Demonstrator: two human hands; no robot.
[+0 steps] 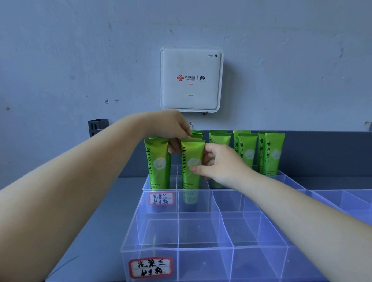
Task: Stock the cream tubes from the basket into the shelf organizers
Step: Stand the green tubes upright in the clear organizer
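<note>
At the centre of the frame our right hand (222,165) pinched a green cream tube (191,165), thumb across its printed front and fingers curled behind, while it stood upright in the second compartment of the rear organizer (288,181). Our left hand (172,131) came over from the left, fingers curled down onto the tube's crimped top edge and the tubes behind it. Another tube (157,163) stood just to its left, and more tubes (259,150) lined the back compartments toward the right.

Nearer us, in the lower half, sat a clear divided front organizer (206,248) with two handwritten labels (151,267). Both rested on a grey shelf (101,212) against a pale scuffed wall (77,45), where a white router (190,79) hung at upper centre.

Our left fingertips were hidden behind the tubes. A third tray (352,201) was cut off at the right edge.
</note>
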